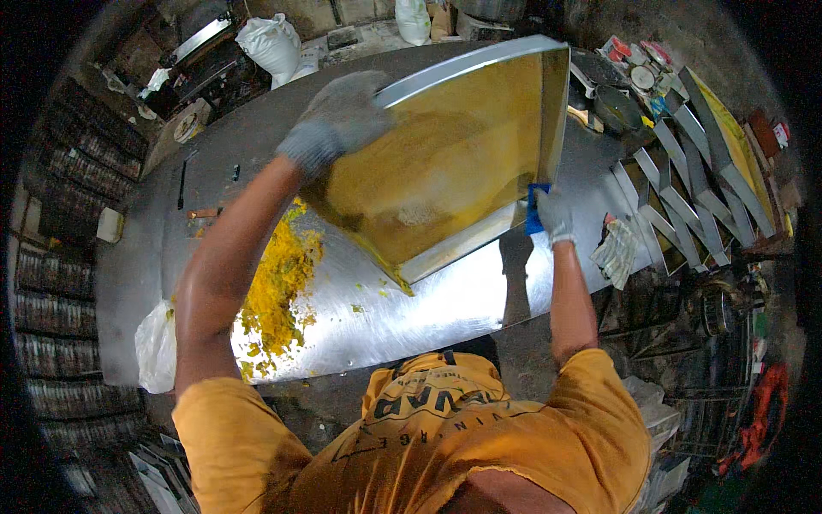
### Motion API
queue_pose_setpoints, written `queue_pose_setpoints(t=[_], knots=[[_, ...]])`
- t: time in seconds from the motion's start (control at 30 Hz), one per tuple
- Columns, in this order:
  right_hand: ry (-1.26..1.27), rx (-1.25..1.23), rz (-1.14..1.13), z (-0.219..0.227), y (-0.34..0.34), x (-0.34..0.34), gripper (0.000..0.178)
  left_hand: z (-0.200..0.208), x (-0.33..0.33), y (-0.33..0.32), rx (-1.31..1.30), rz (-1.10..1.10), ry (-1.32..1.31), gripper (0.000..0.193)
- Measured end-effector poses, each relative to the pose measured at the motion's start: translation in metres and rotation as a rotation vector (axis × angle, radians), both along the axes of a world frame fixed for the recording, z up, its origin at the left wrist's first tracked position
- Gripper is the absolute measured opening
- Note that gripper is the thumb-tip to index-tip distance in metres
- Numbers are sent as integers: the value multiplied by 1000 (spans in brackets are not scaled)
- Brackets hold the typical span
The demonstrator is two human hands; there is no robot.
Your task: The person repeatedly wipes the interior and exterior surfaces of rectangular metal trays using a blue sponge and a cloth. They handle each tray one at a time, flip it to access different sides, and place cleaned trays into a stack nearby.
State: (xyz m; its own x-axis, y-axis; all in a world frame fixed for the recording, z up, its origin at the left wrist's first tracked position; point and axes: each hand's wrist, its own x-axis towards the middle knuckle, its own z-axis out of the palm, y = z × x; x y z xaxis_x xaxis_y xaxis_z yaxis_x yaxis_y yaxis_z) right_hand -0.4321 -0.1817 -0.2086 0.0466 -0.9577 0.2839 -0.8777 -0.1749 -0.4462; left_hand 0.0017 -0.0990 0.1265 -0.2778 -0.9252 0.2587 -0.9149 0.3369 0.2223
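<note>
Tilted up above the table is a large metal frame (462, 146) with a bright rim and a yellow-brown stained panel. My left hand (342, 111), in a grey glove, grips its upper left edge. A pale patch shows low on the panel. My right hand (555, 214), also gloved, is closed around a small flat blue piece (538, 208) at the frame's lower right corner; I cannot make out what kind it is. A heap of yellow flakes and crumbs (282, 274) lies on the metal table (428, 330), left of the frame's lower edge.
Several metal frames (685, 188) lean in a stack on the right, with a crumpled light glove (615, 253) nearby. A white plastic bag (156, 347) hangs at the table's left edge. White sacks (270, 44) stand behind the table. Dark racks (56, 287) line the left side.
</note>
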Motion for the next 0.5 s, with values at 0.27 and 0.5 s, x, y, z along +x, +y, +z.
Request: queue_pose_setpoints(t=[0.27,0.5], knots=[[202,-53,295,-124,103,167,28,-42,51,122,-96,289,415,57],[-40,343,477,-25,45,194,25,-179,74,185,-318,581,598,56]])
